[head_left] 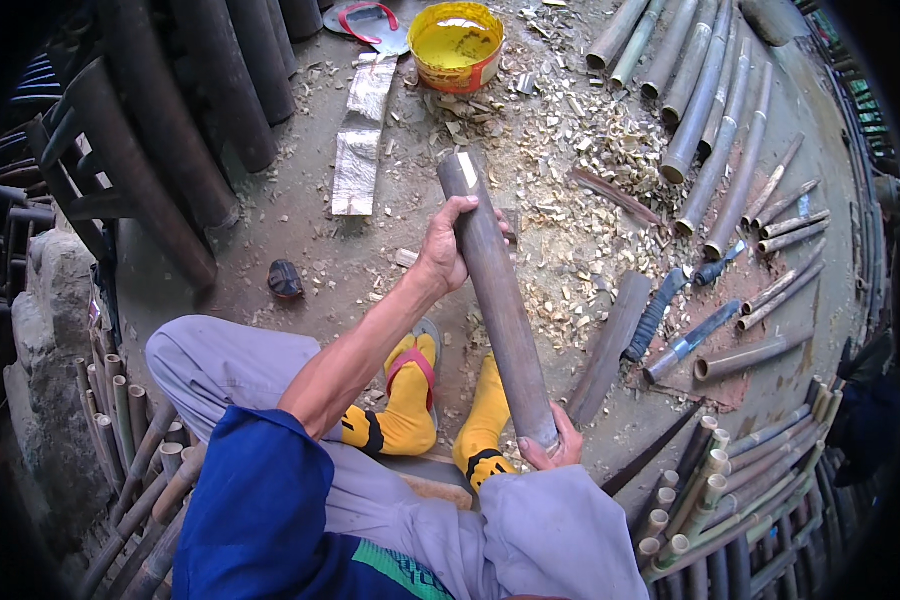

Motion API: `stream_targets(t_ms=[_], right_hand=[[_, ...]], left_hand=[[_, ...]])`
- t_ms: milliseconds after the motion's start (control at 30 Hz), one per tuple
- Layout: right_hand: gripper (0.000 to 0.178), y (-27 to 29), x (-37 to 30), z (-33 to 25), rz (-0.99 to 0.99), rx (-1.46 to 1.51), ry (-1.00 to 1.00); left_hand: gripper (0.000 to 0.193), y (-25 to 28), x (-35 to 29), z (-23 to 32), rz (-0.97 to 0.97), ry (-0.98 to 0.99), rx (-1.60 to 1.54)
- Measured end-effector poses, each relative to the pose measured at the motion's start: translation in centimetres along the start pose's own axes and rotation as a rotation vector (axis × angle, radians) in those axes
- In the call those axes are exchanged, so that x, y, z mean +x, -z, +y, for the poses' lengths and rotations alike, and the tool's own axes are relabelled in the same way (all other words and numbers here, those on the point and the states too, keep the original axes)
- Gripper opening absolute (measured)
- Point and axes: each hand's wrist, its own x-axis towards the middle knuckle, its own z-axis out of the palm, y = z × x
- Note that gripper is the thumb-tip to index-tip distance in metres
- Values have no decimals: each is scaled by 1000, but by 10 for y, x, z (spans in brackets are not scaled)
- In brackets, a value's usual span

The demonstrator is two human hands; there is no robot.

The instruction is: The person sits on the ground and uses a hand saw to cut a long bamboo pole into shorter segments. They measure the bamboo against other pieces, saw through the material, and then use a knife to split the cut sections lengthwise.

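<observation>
A thick dark brown bamboo tube point(505, 300) slants across in front of me, its far end up and to the left. A pale cut patch shows near that far end. My left hand point(448, 245) is wrapped round its upper part, thumb on top. Down at the near end, my right hand point(560, 446) grips the tube beside my right knee; part of that hand is hidden. Right of the tube lie a flat dark bamboo strip point(615, 345), a tool with a dark wrapped handle point(658, 312) and a blue-grey blade-like piece point(692, 342).
Wood chips point(560, 215) litter the floor. A yellow bucket point(457, 48) with yellow liquid stands at the far side, near a silvery sheet point(360, 140). Bamboo poles point(705, 90) lie right; large dark tubes point(170, 110) lean left. Cut tubes point(685, 500) crowd the near right.
</observation>
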Motion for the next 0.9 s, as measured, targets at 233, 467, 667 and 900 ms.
stream_targets(t_ms=[233,467,667,900], right_hand=[[66,1,-3,3,-3,29,-13],[65,-22,47,41,-14,204,127],[61,-43,137,8,282,-590,285],[46,-75,217,27,331,-688,427]], left_hand=[[55,-5,-3,-11,29,79,-25],[44,-24,-26,-25,82,56,230],[42,-41,-16,63,-64,-11,571],[49,-43,-20,79,-146,53,921]])
